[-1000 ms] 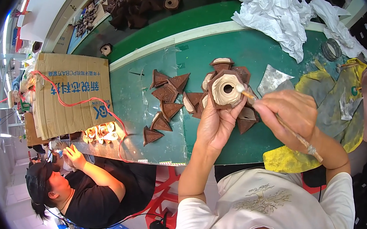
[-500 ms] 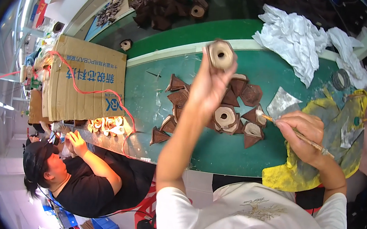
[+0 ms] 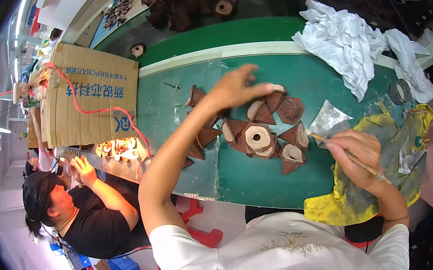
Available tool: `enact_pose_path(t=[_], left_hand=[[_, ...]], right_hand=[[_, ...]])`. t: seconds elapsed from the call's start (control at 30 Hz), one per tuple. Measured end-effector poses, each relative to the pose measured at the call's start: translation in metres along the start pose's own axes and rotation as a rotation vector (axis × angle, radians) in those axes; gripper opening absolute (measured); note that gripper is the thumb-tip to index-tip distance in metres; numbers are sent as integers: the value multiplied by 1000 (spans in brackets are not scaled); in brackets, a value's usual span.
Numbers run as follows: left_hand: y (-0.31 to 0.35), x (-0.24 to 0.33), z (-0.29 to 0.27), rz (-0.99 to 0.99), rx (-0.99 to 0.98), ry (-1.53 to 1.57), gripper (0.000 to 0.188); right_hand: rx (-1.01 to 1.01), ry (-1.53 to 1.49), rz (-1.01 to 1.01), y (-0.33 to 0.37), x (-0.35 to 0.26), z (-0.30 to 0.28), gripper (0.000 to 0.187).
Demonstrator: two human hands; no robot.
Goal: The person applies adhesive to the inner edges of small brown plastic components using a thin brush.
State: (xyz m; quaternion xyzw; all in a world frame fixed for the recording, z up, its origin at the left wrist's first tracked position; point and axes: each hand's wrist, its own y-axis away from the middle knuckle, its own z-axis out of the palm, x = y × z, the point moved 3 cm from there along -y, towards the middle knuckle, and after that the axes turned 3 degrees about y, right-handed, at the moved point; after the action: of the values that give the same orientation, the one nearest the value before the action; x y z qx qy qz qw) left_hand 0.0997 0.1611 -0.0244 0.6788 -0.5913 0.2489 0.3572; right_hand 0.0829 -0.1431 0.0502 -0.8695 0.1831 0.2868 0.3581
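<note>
left hand (image 3: 238,90) wide, right hand (image 3: 356,154) pinching a slim tan brush (image 3: 379,176), the brown-and-cream hexagonal holed piece (image 3: 249,140) looks light and stiff, best held by its rim.

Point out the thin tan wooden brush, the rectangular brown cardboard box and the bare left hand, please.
Thin tan wooden brush (image 3: 364,164), head view: handle.
Rectangular brown cardboard box (image 3: 83,124), head view: printed side.
Bare left hand (image 3: 233,89), head view: back of hand.
</note>
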Motion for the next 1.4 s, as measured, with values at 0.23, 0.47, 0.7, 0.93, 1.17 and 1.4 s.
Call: enact_pose_path(t=[0.23, 0.47, 0.7, 0.93, 1.17, 1.4], left_hand=[[-6, 20, 41, 42, 53, -234, 68], [58, 84, 33, 235, 195, 887, 76], [111, 90, 59, 386, 439, 323, 77], [120, 96, 70, 405, 454, 334, 75], [124, 94, 81, 395, 360, 378, 76], [124, 93, 84, 396, 357, 457, 79]], right_hand=[[33, -1, 23, 9, -9, -2, 6], [79, -7, 170, 14, -13, -34, 4], [104, -119, 157, -5, -36, -52, 7], [5, -137, -63, -16, -47, -29, 4], [-61, -55, 25, -24, -34, -17, 4], [82, -40, -35, -18, -38, -10, 5]])
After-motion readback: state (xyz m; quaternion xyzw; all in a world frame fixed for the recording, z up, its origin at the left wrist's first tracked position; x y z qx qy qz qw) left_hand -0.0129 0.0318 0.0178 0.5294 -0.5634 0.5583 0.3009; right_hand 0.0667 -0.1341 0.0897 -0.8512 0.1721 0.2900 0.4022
